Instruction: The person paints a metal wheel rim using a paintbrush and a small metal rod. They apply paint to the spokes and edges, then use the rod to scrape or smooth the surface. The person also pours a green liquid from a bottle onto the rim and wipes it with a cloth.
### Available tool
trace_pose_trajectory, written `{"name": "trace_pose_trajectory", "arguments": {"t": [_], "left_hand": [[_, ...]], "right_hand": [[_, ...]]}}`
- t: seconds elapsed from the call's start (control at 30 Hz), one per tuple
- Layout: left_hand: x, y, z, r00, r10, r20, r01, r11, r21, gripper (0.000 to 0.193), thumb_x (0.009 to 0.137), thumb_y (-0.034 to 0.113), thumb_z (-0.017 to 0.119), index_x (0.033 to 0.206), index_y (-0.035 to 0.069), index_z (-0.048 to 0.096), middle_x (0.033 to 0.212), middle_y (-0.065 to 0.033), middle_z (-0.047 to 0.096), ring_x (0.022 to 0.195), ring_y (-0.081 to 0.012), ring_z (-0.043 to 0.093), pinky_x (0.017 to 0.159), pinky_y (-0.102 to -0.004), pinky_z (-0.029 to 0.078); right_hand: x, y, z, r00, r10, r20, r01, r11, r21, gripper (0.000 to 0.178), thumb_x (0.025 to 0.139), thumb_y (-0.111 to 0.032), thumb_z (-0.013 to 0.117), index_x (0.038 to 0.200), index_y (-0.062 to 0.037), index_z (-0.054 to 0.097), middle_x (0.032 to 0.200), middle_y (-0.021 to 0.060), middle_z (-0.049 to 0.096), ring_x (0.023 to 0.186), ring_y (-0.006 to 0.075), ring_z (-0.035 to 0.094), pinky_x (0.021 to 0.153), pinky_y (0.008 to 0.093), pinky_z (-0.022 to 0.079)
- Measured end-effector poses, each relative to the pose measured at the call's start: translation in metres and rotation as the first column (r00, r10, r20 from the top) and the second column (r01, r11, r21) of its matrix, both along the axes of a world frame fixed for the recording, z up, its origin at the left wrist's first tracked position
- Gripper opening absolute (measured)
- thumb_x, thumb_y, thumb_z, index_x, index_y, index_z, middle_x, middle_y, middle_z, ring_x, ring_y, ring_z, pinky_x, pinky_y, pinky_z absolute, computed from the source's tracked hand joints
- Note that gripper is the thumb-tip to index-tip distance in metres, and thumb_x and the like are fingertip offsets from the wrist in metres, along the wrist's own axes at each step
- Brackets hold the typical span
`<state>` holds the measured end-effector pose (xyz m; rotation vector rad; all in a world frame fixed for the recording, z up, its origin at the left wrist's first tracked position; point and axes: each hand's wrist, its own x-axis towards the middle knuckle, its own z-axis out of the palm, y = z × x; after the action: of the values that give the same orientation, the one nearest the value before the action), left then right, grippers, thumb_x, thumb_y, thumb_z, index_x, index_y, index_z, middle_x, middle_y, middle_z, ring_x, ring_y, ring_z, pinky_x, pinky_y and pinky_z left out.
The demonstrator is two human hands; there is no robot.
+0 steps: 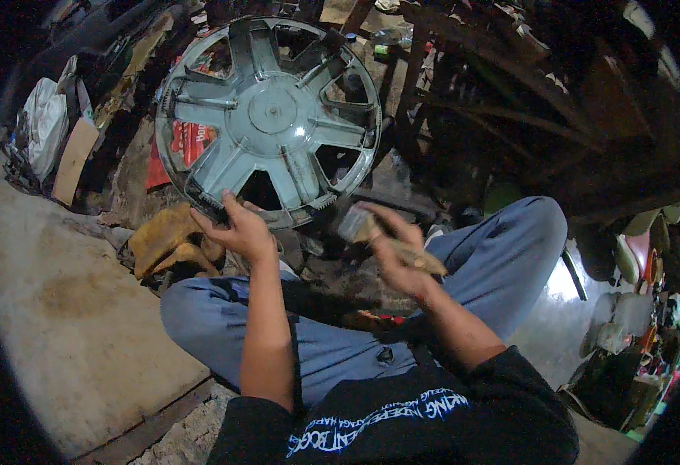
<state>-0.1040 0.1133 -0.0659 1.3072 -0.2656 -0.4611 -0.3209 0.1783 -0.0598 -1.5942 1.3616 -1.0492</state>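
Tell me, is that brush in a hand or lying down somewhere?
The brush is held: the right hand grips it, with its blurred bristles near the wheel cover. Whether they touch it, I cannot tell.

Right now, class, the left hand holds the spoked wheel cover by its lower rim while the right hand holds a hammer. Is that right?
Not quite: the head view shows the right hand holding a wooden-handled brush, not a hammer. The left hand does hold the spoked wheel cover by its lower rim.
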Motion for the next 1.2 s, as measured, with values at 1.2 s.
{"name": "trace_pose_trajectory", "arguments": {"t": [1.2], "left_hand": [[0.010, 0.001, 0.003, 0.998, 0.036, 0.050, -0.031, 0.996, -0.082, 0.072, 0.087, 0.009, 0.060, 0.146, 0.009, 0.020, 0.093, -0.0112, 0.057, 0.057, -0.0131, 0.047, 0.046, -0.0250, 0.042]], "right_hand": [[-0.027, -0.033, -0.001, 0.935, -0.164, 0.315, 0.204, 0.974, -0.099, 0.036, 0.091, -0.021, 0.056, 0.121, -0.0018, 0.056, 0.099, 0.0130, 0.067, 0.085, 0.0167, 0.062, 0.079, 0.0288, 0.048]]}}
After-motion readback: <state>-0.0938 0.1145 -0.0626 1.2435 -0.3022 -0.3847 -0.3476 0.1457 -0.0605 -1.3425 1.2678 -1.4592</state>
